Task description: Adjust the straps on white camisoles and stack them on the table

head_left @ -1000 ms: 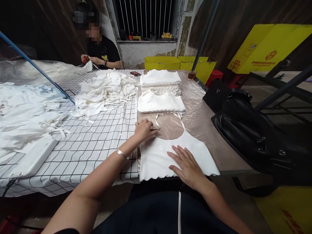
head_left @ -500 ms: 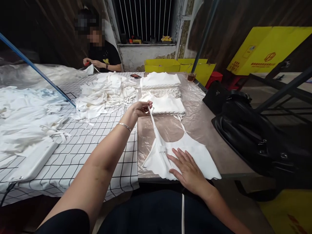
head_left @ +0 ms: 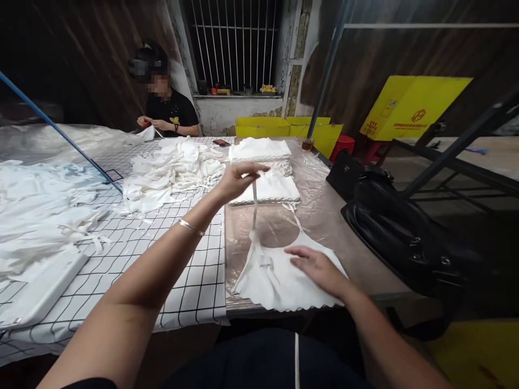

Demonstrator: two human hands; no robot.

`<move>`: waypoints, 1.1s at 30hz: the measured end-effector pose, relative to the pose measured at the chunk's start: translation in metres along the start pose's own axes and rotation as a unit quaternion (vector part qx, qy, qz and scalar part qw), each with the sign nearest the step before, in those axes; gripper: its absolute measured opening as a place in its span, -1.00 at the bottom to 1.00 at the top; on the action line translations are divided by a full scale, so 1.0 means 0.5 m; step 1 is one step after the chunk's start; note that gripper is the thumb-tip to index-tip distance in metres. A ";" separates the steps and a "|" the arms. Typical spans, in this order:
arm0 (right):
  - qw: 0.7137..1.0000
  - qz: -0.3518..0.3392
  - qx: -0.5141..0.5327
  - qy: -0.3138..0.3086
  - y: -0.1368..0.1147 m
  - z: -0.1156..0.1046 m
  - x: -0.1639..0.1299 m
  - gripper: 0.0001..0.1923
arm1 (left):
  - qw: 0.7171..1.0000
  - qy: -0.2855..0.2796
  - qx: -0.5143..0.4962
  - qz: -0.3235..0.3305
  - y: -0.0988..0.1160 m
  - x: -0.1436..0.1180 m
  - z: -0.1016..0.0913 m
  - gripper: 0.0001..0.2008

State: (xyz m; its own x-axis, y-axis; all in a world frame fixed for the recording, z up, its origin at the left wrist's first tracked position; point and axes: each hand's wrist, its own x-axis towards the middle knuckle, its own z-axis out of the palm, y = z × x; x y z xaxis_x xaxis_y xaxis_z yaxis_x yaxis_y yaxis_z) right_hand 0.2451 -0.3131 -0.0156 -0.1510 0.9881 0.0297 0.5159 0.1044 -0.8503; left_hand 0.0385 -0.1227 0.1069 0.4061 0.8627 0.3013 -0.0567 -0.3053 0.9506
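Observation:
A white camisole (head_left: 279, 289) lies on the plastic-covered tabletop in front of me, its scalloped hem toward me. My left hand (head_left: 242, 178) pinches one thin shoulder strap (head_left: 255, 208) and lifts it, so the strap hangs taut and that side of the top bunches. The other strap rests on the plastic, pointing away. My right hand (head_left: 318, 268) is over the right part of the camisole with fingers stretched out, gripping nothing; whether it touches the cloth I cannot tell. Just beyond my left hand are folded white garments (head_left: 279, 190) in stacks.
Loose white garments (head_left: 174, 167) are heaped on the checked cloth (head_left: 194, 259) to the left. A black bag (head_left: 385, 232) sits along the right side. A glass (head_left: 307, 144) and a phone (head_left: 221, 143) stand farther back. Across the table sits a co-worker (head_left: 174, 111).
My left hand has raised the strap and moved slightly right. My right hand, flat on the camisole before, has lifted and turned sideways. The whole view has tilted up a little.

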 end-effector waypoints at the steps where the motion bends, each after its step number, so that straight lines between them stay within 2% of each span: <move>1: 0.997 0.009 0.068 0.026 -0.017 -0.017 0.020 -0.56 | 0.999 -0.039 0.020 0.004 0.010 -0.020 0.015 -0.78; 4: 0.976 -0.006 0.206 0.073 -0.066 -0.051 0.077 -0.53 | 0.991 -0.120 0.055 0.035 0.026 -0.063 0.048 -0.71; 8: 0.953 -0.051 0.285 0.089 -0.114 -0.059 0.120 -0.50 | 0.983 -0.146 0.060 0.094 0.022 -0.085 0.076 -0.67; 10: 0.951 -0.062 0.294 0.078 -0.128 -0.057 0.127 -0.51 | 0.985 -0.145 0.050 0.080 0.017 -0.086 0.088 -0.69; 14: 0.966 -0.043 0.255 0.005 -0.135 -0.056 0.126 -0.54 | 0.988 -0.135 0.062 0.051 0.009 -0.088 0.096 -0.71; 15: 0.968 -0.033 0.247 -0.007 -0.133 -0.058 0.126 -0.55 | 0.989 -0.118 0.080 0.049 0.003 -0.094 0.093 -0.71; 17: 0.967 -0.010 0.255 0.002 -0.127 -0.066 0.127 -0.54 | 0.988 -0.047 0.146 0.021 -0.019 -0.122 0.081 -0.73; 19: 0.957 0.010 0.286 0.044 -0.122 -0.085 0.137 -0.53 | 0.967 0.023 0.249 -0.048 -0.055 -0.173 0.069 -0.74; 20: 0.951 0.016 0.300 0.072 -0.121 -0.097 0.147 -0.52 | 0.947 0.031 0.307 -0.093 -0.076 -0.205 0.066 -0.72; 22: 0.943 0.016 0.311 0.121 -0.126 -0.126 0.178 -0.55 | 0.900 -0.010 0.403 -0.167 -0.117 -0.272 0.066 -0.67; 23: 0.941 0.013 0.309 0.137 -0.130 -0.140 0.198 -0.58 | 0.881 -0.032 0.434 -0.183 -0.134 -0.303 0.069 -0.65; 25: 0.942 0.009 0.298 0.153 -0.143 -0.161 0.244 -0.65 | 0.871 -0.055 0.449 -0.191 -0.155 -0.353 0.075 -0.62; 28: 0.945 0.011 0.284 0.163 -0.159 -0.169 0.305 -0.71 | 0.898 -0.013 0.393 -0.198 -0.155 -0.399 0.067 -0.63; 29: 0.944 0.013 0.283 0.168 -0.161 -0.164 0.318 -0.72 | 0.899 0.007 0.386 -0.206 -0.149 -0.410 0.058 -0.63; 31: 0.943 0.022 0.282 0.174 -0.158 -0.145 0.330 -0.71 | 0.876 0.034 0.432 -0.213 -0.136 -0.429 0.036 -0.64; 33: 0.945 0.039 0.281 0.161 -0.147 -0.119 0.325 -0.71 | 0.834 0.033 0.515 -0.195 -0.128 -0.442 0.020 -0.67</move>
State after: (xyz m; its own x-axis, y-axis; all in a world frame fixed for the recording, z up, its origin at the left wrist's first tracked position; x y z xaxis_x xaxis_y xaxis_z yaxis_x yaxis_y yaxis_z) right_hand 0.2329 -0.1536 0.0828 0.1807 0.9828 0.0380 -0.0276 0.0437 -0.9987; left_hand -0.0384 -0.2977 -0.0215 0.1574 0.9873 0.0192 0.8951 -0.1509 0.4196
